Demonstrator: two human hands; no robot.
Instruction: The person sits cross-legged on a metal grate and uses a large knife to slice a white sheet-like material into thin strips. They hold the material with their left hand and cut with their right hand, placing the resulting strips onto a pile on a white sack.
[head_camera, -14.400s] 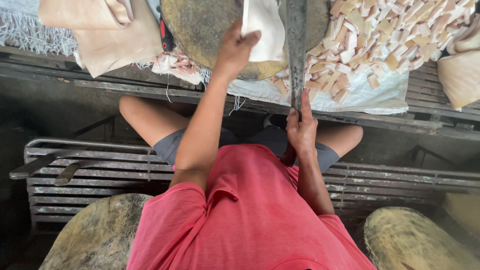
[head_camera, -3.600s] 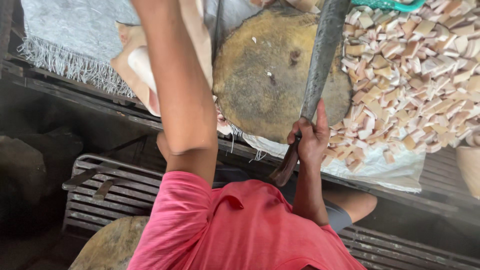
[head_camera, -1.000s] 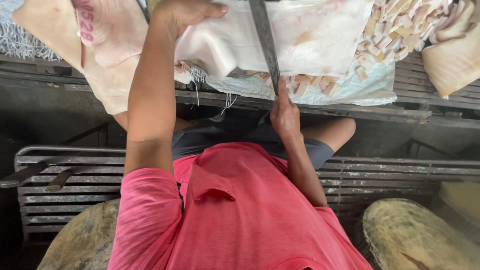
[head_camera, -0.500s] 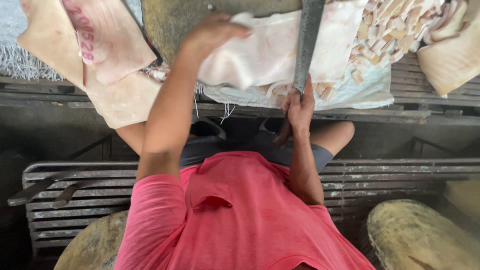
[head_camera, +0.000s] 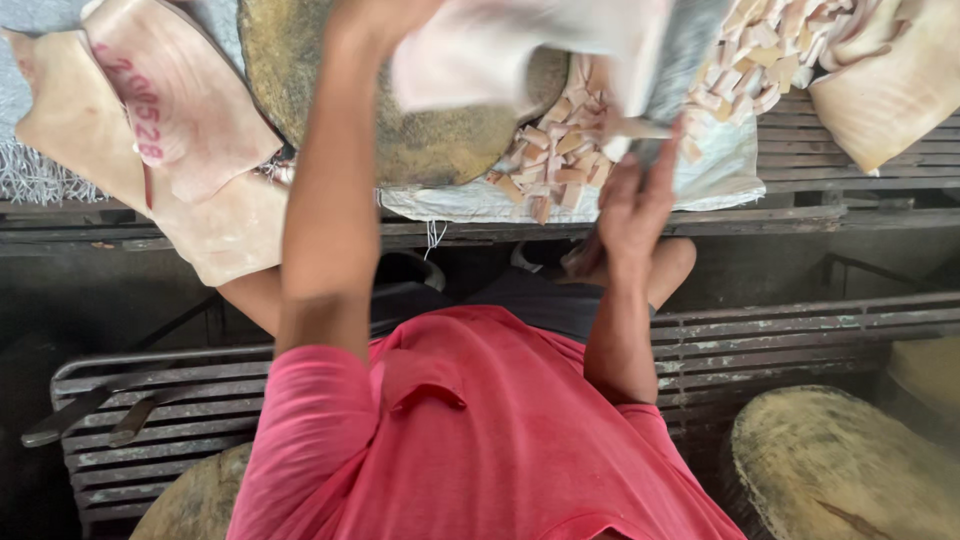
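Shifted leftward since half a second ago, the left hand (head_camera: 385, 15) (mostly cut off, grip indeterminate) rests on the pale skin sheet (head_camera: 520, 45) atop the round chopping block (head_camera: 420, 140). Right hand (head_camera: 635, 200) clasps the cleaver (head_camera: 680, 55), blade slanting away beside the sheet.

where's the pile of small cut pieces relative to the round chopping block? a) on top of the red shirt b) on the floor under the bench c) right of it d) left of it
c, the small cut pieces lie on the white sheet just right of the round chopping block, by the right hand.
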